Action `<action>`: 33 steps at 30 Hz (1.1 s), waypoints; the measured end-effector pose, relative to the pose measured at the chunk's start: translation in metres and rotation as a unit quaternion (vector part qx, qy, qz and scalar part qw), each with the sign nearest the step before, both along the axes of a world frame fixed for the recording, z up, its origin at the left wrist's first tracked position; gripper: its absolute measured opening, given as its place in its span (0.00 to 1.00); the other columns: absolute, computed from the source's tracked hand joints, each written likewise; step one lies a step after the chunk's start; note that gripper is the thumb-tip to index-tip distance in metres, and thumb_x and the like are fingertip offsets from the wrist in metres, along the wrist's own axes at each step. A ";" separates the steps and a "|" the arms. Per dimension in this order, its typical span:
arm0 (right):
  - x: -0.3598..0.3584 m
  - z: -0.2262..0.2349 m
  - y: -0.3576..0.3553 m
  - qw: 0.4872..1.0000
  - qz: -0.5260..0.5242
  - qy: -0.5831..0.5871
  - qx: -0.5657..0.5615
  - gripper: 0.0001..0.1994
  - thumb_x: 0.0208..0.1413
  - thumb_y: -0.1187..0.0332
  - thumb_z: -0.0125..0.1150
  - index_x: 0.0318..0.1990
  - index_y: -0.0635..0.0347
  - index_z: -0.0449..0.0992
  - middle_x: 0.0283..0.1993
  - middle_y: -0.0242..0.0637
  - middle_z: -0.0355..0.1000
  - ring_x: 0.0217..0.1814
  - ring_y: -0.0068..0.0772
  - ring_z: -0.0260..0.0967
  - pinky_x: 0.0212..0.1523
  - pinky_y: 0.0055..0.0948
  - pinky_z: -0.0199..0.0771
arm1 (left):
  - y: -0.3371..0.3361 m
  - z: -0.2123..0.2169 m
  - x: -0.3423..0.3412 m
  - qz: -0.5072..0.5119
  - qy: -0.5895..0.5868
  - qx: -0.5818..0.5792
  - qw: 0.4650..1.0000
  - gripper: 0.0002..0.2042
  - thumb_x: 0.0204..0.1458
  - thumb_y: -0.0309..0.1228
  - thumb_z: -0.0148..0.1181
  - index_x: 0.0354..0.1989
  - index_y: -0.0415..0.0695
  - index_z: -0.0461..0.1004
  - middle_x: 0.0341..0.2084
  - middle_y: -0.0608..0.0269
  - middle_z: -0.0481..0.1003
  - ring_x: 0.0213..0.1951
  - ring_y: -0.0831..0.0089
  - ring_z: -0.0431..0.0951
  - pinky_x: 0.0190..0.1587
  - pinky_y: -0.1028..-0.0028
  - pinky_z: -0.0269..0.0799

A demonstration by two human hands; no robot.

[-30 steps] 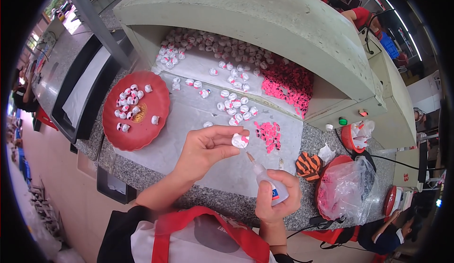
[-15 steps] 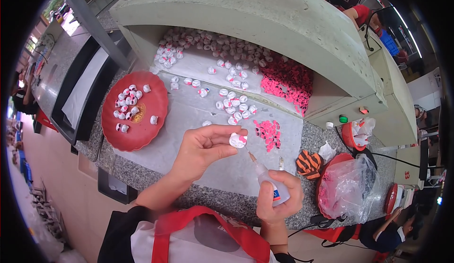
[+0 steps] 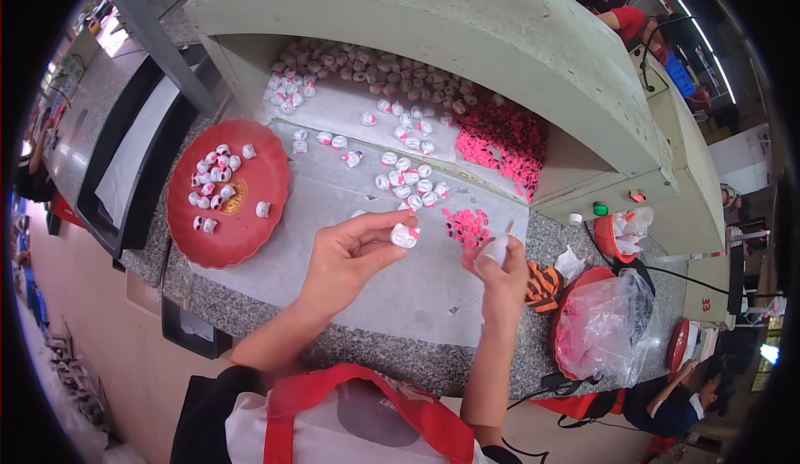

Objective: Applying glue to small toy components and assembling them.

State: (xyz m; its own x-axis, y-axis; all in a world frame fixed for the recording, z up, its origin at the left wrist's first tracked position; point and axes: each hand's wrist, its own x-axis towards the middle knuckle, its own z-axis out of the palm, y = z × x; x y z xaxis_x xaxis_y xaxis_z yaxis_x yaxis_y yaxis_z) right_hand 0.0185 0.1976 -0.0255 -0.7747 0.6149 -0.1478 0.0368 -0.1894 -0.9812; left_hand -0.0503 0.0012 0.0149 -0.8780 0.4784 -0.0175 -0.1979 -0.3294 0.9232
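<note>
My left hand (image 3: 343,262) pinches a small white figure head (image 3: 403,236) with a pink spot, between thumb and fingertips. My right hand (image 3: 503,287) is closed round a white squeeze bottle (image 3: 497,250), its thin tip pointing up and away. Thumb and forefinger of that hand are beside a small heap of pink pieces (image 3: 468,225); whether they touch one I cannot tell. Both hands are above a pale sheet (image 3: 408,305). Several white heads (image 3: 410,182) lie in a cluster beyond my hands.
A red scalloped plate (image 3: 212,251) with several heads stands at the left. Under a greenish-grey shelf (image 3: 433,26) lie many white heads (image 3: 375,72) and a larger pink pile (image 3: 500,147). At the right are a striped cloth (image 3: 543,289), a plastic bag (image 3: 612,322) and a small red basket (image 3: 612,239).
My right hand has moved the bottle away from the head, up and right toward the pink heap, and turned its tip away. My left hand still holds the head, slightly further left.
</note>
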 end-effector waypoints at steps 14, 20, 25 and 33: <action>-0.016 -0.005 0.007 0.980 0.183 -0.076 0.027 0.10 0.43 0.70 0.60 0.35 0.59 0.74 0.27 0.32 0.66 0.23 0.24 0.62 0.26 0.26 0.65 | 0.001 -0.006 0.004 0.010 -0.019 -0.015 1.000 0.19 0.43 0.14 0.53 0.47 0.35 0.66 0.42 0.53 0.71 0.40 0.76 0.72 0.42 0.80 0.67; 0.005 0.022 -0.001 0.902 0.234 0.144 -0.333 0.10 0.44 0.77 0.55 0.37 0.62 0.71 0.30 0.39 0.66 0.21 0.25 0.61 0.24 0.25 0.63 | 0.011 0.004 0.015 -0.014 -0.019 0.020 1.000 0.17 0.45 0.15 0.52 0.47 0.35 0.66 0.39 0.58 0.72 0.39 0.79 0.72 0.42 0.81 0.68; 0.012 0.037 -0.011 0.889 0.251 0.172 -0.343 0.07 0.44 0.78 0.55 0.33 0.65 0.71 0.30 0.45 0.68 0.22 0.29 0.65 0.25 0.27 0.66 | 0.013 0.002 0.022 0.010 0.009 0.031 0.999 0.17 0.44 0.14 0.53 0.46 0.36 0.67 0.40 0.60 0.69 0.40 0.78 0.71 0.43 0.80 0.69; 0.018 0.069 -0.060 0.994 0.082 0.053 0.058 0.06 0.40 0.80 0.61 0.28 0.68 0.71 0.26 0.38 0.69 0.23 0.23 0.66 0.23 0.18 0.65 | 0.014 0.006 0.030 0.048 0.154 -0.013 0.987 0.17 0.42 0.11 0.53 0.44 0.35 0.68 0.42 0.56 0.65 0.44 0.70 0.69 0.46 0.76 0.70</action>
State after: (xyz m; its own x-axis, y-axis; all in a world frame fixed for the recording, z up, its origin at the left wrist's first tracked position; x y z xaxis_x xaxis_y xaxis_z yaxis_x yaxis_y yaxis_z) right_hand 0.0365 0.1372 0.0440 -0.8733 0.4872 0.0035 -0.0459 -0.0752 -0.9961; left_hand -0.0204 0.0151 0.0209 -0.8846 0.3965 0.2454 0.1239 -0.3075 0.9435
